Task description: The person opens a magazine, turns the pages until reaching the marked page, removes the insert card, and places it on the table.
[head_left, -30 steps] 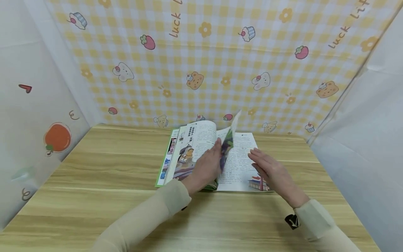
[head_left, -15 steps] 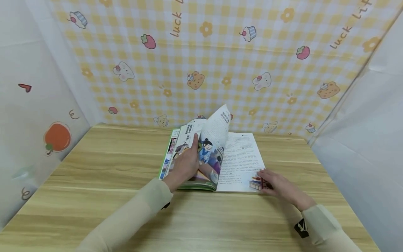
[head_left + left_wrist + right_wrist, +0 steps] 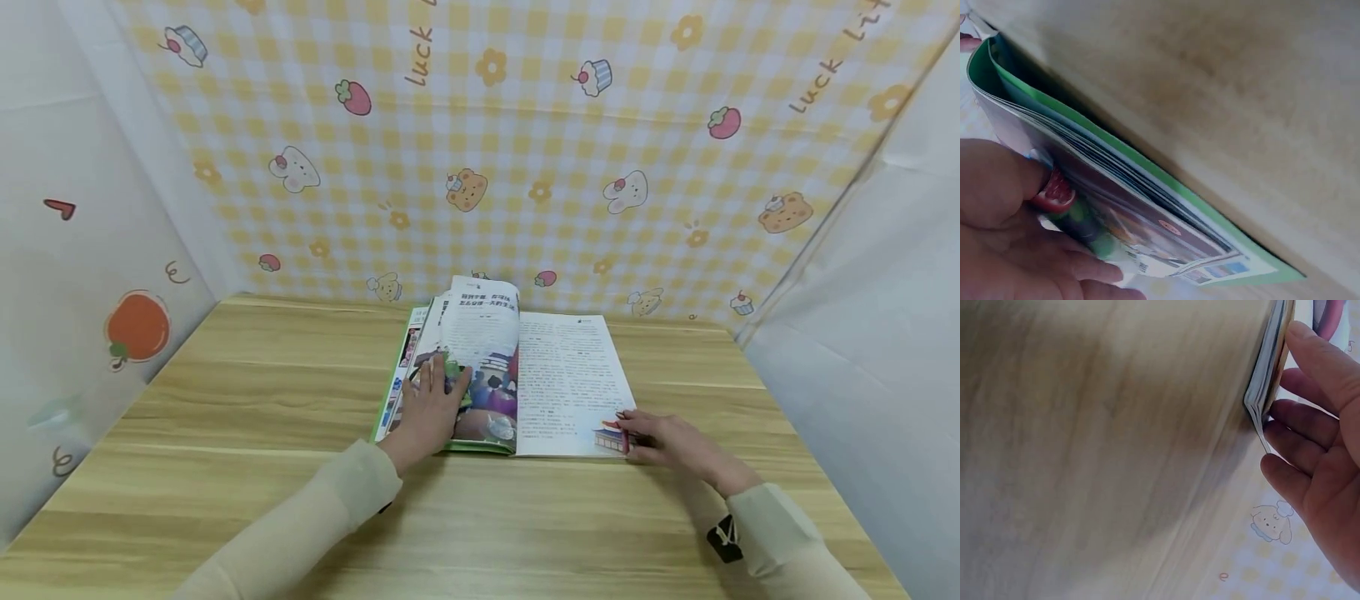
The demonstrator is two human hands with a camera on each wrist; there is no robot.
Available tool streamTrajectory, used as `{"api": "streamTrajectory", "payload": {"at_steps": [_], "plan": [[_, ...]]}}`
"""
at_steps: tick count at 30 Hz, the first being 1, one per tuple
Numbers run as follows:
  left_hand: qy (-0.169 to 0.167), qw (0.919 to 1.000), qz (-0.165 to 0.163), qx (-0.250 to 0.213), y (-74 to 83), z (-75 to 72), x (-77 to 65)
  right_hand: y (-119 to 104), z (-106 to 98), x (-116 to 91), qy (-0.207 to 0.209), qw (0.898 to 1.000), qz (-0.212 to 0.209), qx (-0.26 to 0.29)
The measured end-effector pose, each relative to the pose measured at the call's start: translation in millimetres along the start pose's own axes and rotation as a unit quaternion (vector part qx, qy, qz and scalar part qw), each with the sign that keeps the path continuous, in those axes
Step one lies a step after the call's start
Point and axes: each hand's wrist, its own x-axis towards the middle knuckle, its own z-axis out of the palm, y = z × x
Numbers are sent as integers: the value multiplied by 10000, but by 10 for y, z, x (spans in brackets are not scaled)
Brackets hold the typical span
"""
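An open magazine (image 3: 573, 375) with a green cover edge (image 3: 1166, 172) lies on the wooden table. Its left-hand page (image 3: 483, 329), with an illustration in the lower part, bulges up near the spine. On that left side rests my left hand (image 3: 431, 412), fingers spread and extended toward the outer edge; its thumb lies over the picture. My right hand (image 3: 678, 446) touches the lower right corner of the magazine. In the right wrist view, its relaxed, slightly bent fingers (image 3: 1300, 425) meet the page edges, and the thumb lies by the corner.
Bare wooden table (image 3: 480, 533) spreads in front and to both sides. A yellow checked cloth (image 3: 510, 150) hangs behind the magazine. White cloth walls (image 3: 870, 317) stand at left and right.
A page turned over from right to left and now lies on the left side. My left hand moved left and flattened onto it. My right hand came down to the lower right corner.
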Motion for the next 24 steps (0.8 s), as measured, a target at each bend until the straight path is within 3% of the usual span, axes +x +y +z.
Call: {"api": "streamTrajectory", "payload": {"at_steps": [4, 7, 13, 20, 24], "plan": [[-304, 9984, 64, 471, -12, 18, -44, -2, -25, 4, -76, 10000, 27, 38], [-344, 9973, 172, 630, -27, 28, -71, -7, -37, 2, -45, 10000, -37, 33], [-277, 9966, 389, 664, -47, 46, -106, -15, -39, 2, -11, 10000, -94, -17], [-519, 9953, 307, 755, -40, 35, -131, -2, -27, -16, 12, 9999, -89, -107], [-417, 9959, 347, 727, -37, 34, -142, 6, -22, -31, 22, 9996, -106, -279]]}}
